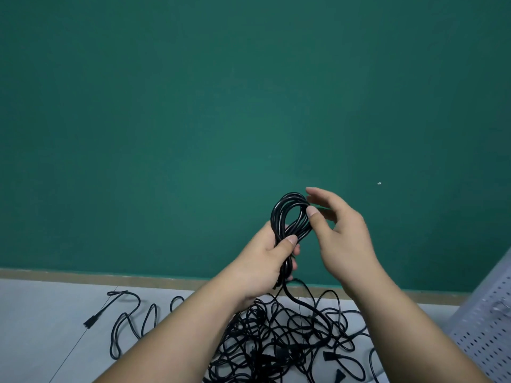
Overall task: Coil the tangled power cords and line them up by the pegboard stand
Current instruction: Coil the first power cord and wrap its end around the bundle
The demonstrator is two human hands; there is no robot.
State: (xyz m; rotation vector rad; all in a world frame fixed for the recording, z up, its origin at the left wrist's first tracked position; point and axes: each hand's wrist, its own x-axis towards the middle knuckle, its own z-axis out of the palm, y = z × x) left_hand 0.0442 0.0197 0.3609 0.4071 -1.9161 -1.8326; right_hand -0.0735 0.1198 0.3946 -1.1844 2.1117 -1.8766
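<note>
Black coil (290,217) sits upright in my left hand (269,261), fist clamped on its base. Right hand (343,239) loose at its 3 o'clock, thumb on the loop, fingers half spread. Tangle (276,338) on floor at 6 o'clock; pegboard stand (486,327) at 4. Mid-coil, I reckon. Next: feed the tail w/ slack, another wrap.
</note>
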